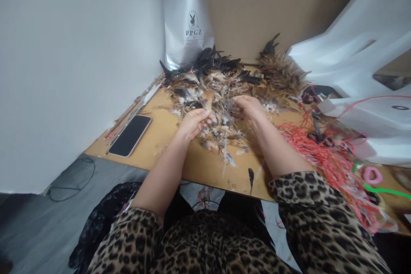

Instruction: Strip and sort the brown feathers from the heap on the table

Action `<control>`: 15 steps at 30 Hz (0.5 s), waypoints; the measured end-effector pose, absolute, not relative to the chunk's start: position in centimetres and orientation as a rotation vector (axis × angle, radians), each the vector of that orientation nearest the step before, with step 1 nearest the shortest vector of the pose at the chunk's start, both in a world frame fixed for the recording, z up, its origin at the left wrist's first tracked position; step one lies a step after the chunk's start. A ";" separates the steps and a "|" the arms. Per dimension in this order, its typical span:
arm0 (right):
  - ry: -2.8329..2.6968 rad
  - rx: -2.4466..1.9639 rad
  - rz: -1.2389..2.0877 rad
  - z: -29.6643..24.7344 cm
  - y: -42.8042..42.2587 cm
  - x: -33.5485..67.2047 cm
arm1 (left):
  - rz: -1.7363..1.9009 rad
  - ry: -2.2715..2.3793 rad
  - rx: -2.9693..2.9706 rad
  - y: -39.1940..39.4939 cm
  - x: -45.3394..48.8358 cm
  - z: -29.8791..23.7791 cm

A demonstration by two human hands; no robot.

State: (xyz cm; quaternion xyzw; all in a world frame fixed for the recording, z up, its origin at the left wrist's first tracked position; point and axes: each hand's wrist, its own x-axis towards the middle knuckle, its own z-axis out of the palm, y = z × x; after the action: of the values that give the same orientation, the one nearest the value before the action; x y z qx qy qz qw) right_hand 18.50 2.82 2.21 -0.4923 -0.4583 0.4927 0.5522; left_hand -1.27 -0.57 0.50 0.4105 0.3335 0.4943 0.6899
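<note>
A loose pile of brown, black and white feathers [189,81] covers the middle of the wooden table. My left hand [195,123] is closed at the near side of the pile, pinching the lower end of a small bunch of brown feathers [209,96] that stands upright from the fingers. To its right, my right hand [247,108] reaches into the pile with its fingertips pressed together among the feathers. What it pinches, if anything, is too small to make out. Smaller loose feathers [229,159] lie just below the hands.
A phone [130,135] lies at the left. Red plastic strips [324,167] with dark scissors [317,132] heap at the right, near a pink ring [373,175]. Brown feather bundles [282,70] rest behind. A white bag [189,21] stands at the back; white sheeting [349,51] is at right.
</note>
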 end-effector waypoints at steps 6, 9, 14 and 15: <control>-1.752 -1.473 0.715 1.6 2.9 19.5 | 1.273 0.675 0.641 0.3 -1.8 0.4; -1.787 -1.502 0.542 1.6 3.0 18.8 | 1.267 0.702 0.632 0.2 -1.7 0.4; -1.882 -1.585 0.520 2.0 3.4 17.7 | 1.230 0.725 0.643 0.1 -1.3 0.2; -1.894 -1.615 0.523 2.0 3.6 17.5 | 1.220 0.726 0.650 0.1 -1.2 0.2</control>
State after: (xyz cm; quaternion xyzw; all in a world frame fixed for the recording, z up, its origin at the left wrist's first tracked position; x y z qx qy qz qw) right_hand 17.47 3.56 1.96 -0.6067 -0.7116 0.1964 0.2948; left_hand -1.24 0.10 0.16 0.2930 0.3274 0.5500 0.7102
